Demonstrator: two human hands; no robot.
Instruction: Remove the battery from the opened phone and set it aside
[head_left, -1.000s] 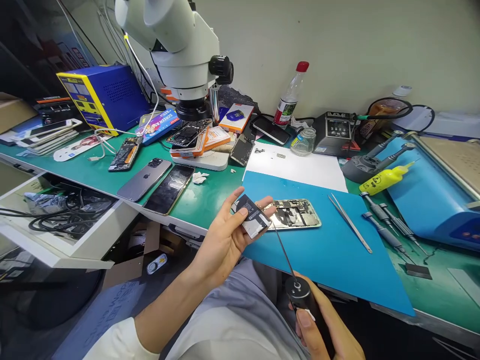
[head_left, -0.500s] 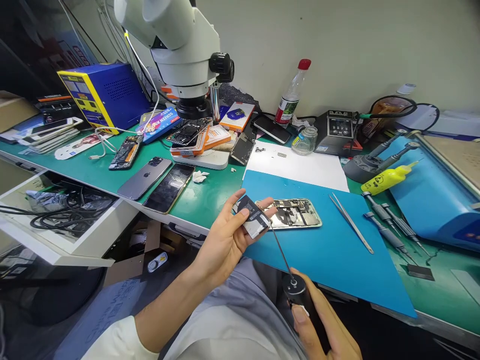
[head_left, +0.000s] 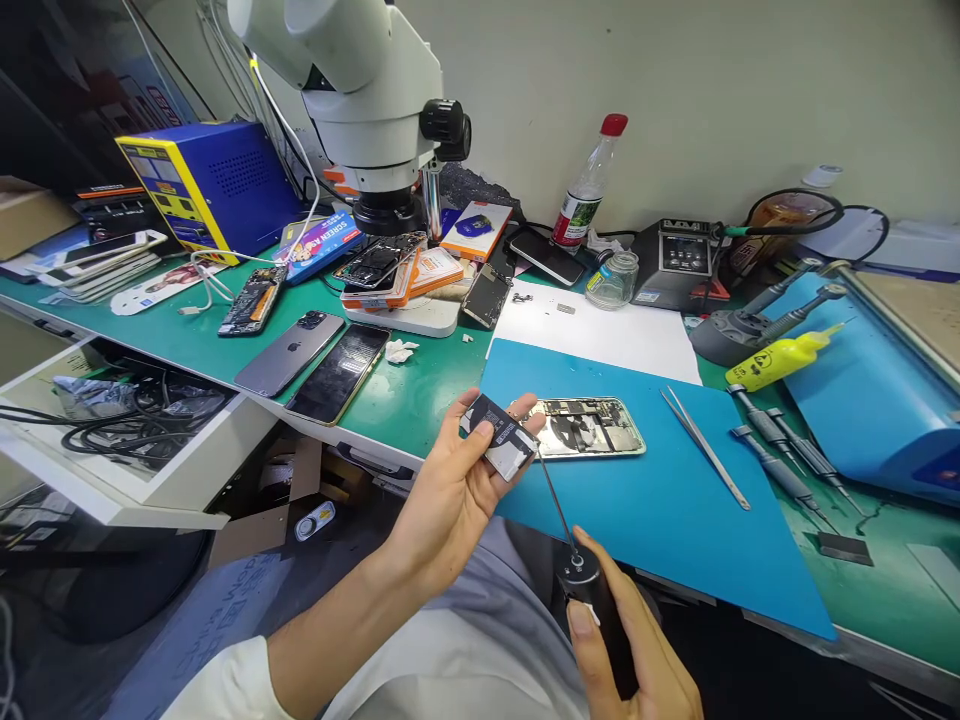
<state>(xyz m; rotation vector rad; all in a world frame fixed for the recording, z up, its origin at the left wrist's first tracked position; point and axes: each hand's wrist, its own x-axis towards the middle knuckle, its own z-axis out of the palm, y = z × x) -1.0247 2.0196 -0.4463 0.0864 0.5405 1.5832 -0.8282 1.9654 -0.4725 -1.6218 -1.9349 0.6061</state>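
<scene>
My left hand [head_left: 456, 485] pinches a flat black phone battery [head_left: 504, 437] between thumb and fingers, above the near edge of the blue mat [head_left: 622, 520]. A thick, black, cylindrical tool [head_left: 579, 578] with a long thin metal shaft is wrapped in my right hand [head_left: 637, 645], low at the front. Its shaft slants up to the battery's right edge; whether the tip touches is too fine to tell. Behind the battery, an opened phone [head_left: 619, 432] lies on the mat with its inner parts exposed, its left end partly covered by my fingers.
Tweezers [head_left: 705, 448] rest on the mat's right side. Several screwdrivers [head_left: 787, 475] and a yellow bottle [head_left: 780, 360] lie farther right. A microscope [head_left: 367, 130] stands at the back left, with two phones [head_left: 341, 375] in front. An open drawer [head_left: 180, 460] juts out at left.
My right hand and the black tool have shifted slightly left and up. The battery has moved a little, staying in my left hand. The view has shifted slightly.
</scene>
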